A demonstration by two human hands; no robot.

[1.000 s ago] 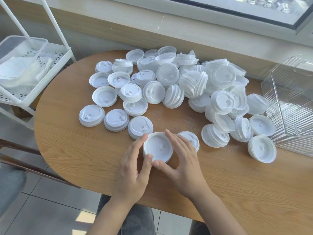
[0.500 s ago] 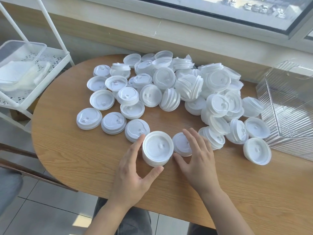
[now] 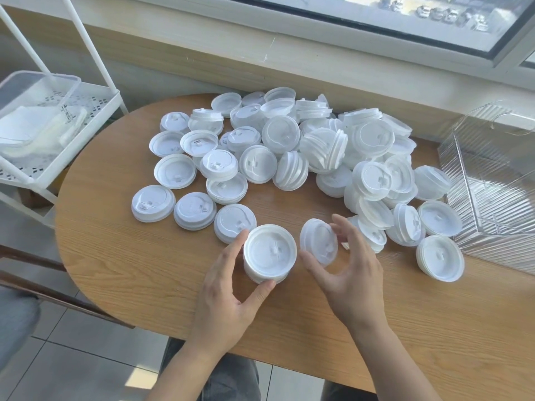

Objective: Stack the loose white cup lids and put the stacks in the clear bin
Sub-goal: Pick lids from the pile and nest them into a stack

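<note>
Standing near the front edge of the wooden table point(image 3: 121, 273), a short stack of lids point(image 3: 269, 253) has its axis close to vertical, and the top lid's open underside faces up toward the camera. The left hand point(image 3: 228, 296) grips this stack, index finger on its far left side and thumb curled round its near edge. Just to the right, a single lid point(image 3: 318, 241) is tipped up on edge, its flat face turned toward the stack and its axis lying roughly level, pointing left. The right hand point(image 3: 350, 273) pinches it, thumb under its lower rim and fingers curved behind its upper right side. Lid and stack sit close together; whether they touch is unclear.

Behind them a pile of loose lids point(image 3: 304, 151) spreads across the table toward the window sill point(image 3: 318, 62). Some lie flat, some show their tops and others their undersides, and several short stacks lean on their sides.

At the table's right edge sits the clear bin point(image 3: 492, 180), ribbed and see-through, its opening tilted toward the left; no lids show inside it. Off the left side stands a white wire shelf point(image 3: 95, 111) carrying a translucent tub point(image 3: 37, 94) with white sheets or bags in it.

Both forearms come up from the bottom edge, palms turned inward toward each other.
</note>
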